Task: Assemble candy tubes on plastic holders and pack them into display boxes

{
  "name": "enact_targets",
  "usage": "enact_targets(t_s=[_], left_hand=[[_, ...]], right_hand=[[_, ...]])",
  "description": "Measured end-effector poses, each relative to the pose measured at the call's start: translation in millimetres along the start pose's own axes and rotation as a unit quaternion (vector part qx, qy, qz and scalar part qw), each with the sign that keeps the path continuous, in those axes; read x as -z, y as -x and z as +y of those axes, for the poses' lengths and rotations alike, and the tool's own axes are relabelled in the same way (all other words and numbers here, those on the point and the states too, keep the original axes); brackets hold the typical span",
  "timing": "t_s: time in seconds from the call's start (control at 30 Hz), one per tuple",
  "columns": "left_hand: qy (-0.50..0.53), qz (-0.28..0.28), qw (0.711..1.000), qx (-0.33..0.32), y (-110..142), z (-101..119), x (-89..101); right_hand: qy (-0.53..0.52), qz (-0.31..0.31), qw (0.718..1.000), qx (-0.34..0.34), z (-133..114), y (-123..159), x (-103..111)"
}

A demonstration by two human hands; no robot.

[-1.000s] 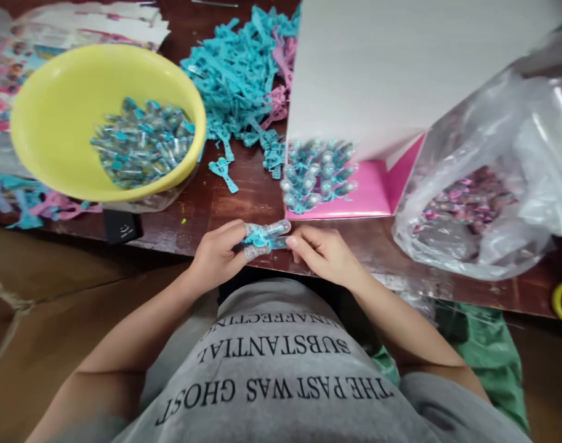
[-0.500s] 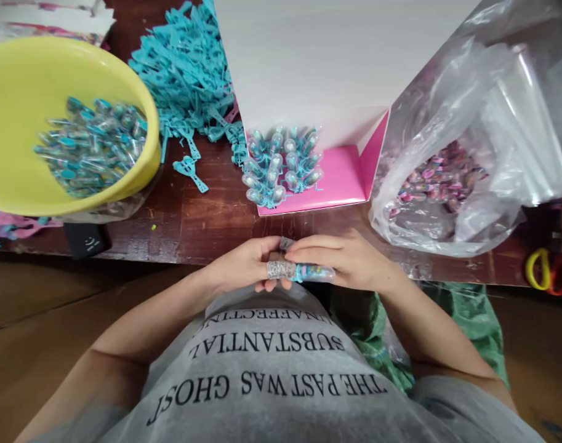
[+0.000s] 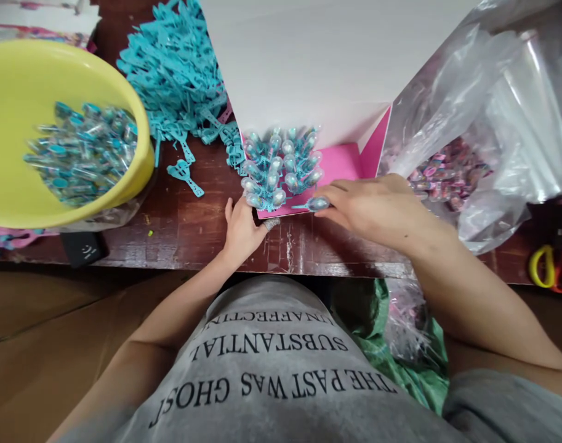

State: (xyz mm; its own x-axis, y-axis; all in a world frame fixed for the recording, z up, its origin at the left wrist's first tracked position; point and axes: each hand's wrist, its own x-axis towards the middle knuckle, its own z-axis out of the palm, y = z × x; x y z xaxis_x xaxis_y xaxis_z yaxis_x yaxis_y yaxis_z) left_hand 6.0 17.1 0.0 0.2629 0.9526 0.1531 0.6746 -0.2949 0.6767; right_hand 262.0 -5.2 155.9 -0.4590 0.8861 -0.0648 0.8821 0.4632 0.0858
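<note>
My left hand is at the front left corner of a white and pink cardboard display box, thumb along the front edge and fingers at the side, partly hidden. Grey tape wraps the thumb. My right hand pinches a small clear-domed tube with a blue clip holder, lying sideways over the box's front edge. Its far part is hidden by the fingers. Inside the box, several similar domed tubes stand in rows on the left of the pink base.
To the left, a yellow basin holds many blue-ended tubes. Behind it lies a heap of blue plastic clips. A clear plastic bag of pink pieces is on the right, near yellow and red-handled scissors. A black object lies at the table edge.
Both hands have parted and moved forward from near the shirt to the box. The right hand has carried the tube to the box's front edge; the left has let go of it.
</note>
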Motion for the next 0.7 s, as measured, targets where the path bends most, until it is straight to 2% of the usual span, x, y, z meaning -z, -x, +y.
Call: enact_targets(t_s=[0.1, 0.2, 0.3, 0.4, 0.5, 0.6, 0.7], left_hand=[[0.002, -0.004, 1.000, -0.009, -8, -5, 4.5], [0.006, -0.012, 1.000, -0.016, -16, -13, 9.4], [0.007, -0.031, 0.999, -0.026, -23, -19, 11.9], [0.007, -0.047, 0.998, -0.037, -27, -22, 13.5], [0.009, -0.053, 0.997, -0.047, -31, -23, 12.5], [0.005, -0.064, 0.997, -0.050, -33, -22, 7.9], [-0.002, -0.075, 0.996, -0.047, -31, -18, 10.5]], right_hand=[[0.052, -0.019, 0.998, -0.007, -10, -10, 14], [0.066, -0.003, 0.998, -0.007, -11, -13, 18], [0.013, 0.025, 1.000, -0.004, -7, -8, 13], [-0.061, 0.019, 0.998, -0.024, -4, -5, 8], [-0.040, 0.010, 0.998, -0.039, -5, -5, 8], [-0.003, 0.032, 0.998, -0.047, -6, -4, 8], [-0.016, 0.056, 0.996, -0.071, -7, -5, -2]])
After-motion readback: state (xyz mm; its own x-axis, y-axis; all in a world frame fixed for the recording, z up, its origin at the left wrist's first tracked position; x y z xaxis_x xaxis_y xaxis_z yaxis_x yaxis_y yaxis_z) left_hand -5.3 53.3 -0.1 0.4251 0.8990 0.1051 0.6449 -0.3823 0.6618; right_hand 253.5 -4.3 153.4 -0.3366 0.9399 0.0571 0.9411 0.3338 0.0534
